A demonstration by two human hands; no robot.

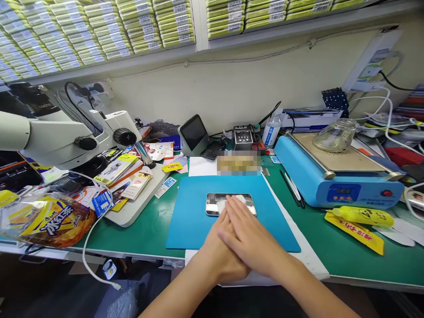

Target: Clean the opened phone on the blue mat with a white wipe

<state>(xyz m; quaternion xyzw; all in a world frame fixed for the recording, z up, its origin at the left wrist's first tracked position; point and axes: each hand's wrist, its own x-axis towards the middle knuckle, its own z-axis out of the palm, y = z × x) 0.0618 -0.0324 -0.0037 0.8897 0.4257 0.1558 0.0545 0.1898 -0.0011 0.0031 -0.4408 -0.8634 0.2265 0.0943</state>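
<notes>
A phone point(212, 205) with a shiny, reflective face lies flat on the blue mat point(185, 221), with a pale patch on its surface that I cannot make out for certain. My right hand point(248, 238) is laid across my left hand point(215, 251), its fingers stretched out and together over the phone's near edge. The left hand is partly hidden below it; what shows of its fingers is straight and points at the phone. No held object shows in either hand. Whether the fingertips touch the phone is unclear.
A microscope point(62, 137) and a drink bottle point(49, 221) stand left. At right are a blue heating plate point(334, 181) with a glass jar point(336, 134), tweezers-like tools point(291, 187) and a yellow tube point(362, 216). A small screen device point(194, 134) stands behind the mat.
</notes>
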